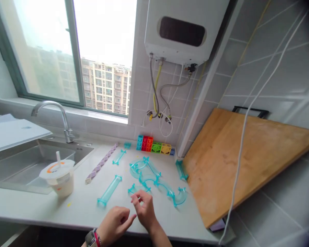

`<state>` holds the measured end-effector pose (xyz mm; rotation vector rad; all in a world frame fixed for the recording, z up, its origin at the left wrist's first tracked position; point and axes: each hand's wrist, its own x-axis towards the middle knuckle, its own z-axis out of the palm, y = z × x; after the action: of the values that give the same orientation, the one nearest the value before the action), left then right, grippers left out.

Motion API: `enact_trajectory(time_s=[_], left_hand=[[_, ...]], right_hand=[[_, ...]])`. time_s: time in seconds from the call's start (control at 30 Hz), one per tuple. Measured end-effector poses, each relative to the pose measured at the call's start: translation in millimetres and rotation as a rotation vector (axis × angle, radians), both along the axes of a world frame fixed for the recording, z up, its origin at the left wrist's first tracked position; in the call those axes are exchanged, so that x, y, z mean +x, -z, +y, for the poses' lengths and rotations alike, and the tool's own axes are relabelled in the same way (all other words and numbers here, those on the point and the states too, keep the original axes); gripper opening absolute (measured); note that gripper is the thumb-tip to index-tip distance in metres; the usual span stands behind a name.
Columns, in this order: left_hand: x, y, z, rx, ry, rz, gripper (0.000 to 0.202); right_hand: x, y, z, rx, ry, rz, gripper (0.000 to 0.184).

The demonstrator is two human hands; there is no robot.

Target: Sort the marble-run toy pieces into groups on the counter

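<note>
My left hand (116,221) hovers over the front edge of the counter, its fingers curled in and its thumb pointing right; I see nothing in it. Beside it, my right hand (144,208) has its fingers bent in a pinch; whatever they may hold is too small or hidden. Just beyond the right fingertips lies a short translucent teal curved track piece (139,188). Further back are joined teal curved track pieces (154,176). To the left lie a long straight teal track piece (110,190) and a shorter one (119,157).
Colored blocks (146,143) line the back wall. A lilac patterned strip (102,164) lies near the sink (84,154), with a lidded cup and straw (59,178) at its front. A wooden board (237,154) leans at right, near another teal piece (181,170). A white cable (243,144) hangs in front.
</note>
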<state>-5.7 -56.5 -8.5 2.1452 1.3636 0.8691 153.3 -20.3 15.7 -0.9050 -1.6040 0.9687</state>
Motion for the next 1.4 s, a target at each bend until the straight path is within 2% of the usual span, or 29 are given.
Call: enact_trajectory(time_s=[0.1,0.2,0.27,0.73,0.93,1.03,1.2,1.3,1.4], left_hand=[[-2.2,10.7,2.7,-0.006,-0.013,0.025,0.051],[0.5,8.7,2.9,-0.002,-0.026,0.060,0.050],[2.5,4.1,1.6,0.011,-0.035,0.074,0.050],[1.8,-6.4,-1.3,0.008,-0.060,-0.007,0.054],[5.0,-10.3,-1.1,0.027,-0.148,0.033,0.051],[-7.7,-18.3,2.3,0.036,-0.209,0.084,0.043],[-54.4,-40.0,29.4,0.043,-0.421,0.176,0.020],[-76.1,-42.8,46.2,-0.006,-0.518,0.236,0.044],[-83.1,-34.8,48.5,-0.039,-0.536,0.273,0.055]], right_hand=[[29.8,14.6,-12.6,-0.047,0.117,-0.047,0.038],[53.5,25.9,-11.3,-0.182,0.142,-0.010,0.042],[60.9,28.7,-8.7,-0.219,0.155,0.026,0.044],[59.3,17.4,-13.9,-0.156,0.155,-0.094,0.044],[58.7,17.3,-14.5,-0.142,0.162,-0.114,0.043],[58.8,18.1,-14.8,-0.130,0.160,-0.116,0.042],[59.6,19.2,-14.5,-0.116,0.149,-0.127,0.042],[59.7,19.3,-14.6,-0.113,0.149,-0.129,0.042],[59.5,17.7,-15.8,-0.112,0.156,-0.126,0.043]])
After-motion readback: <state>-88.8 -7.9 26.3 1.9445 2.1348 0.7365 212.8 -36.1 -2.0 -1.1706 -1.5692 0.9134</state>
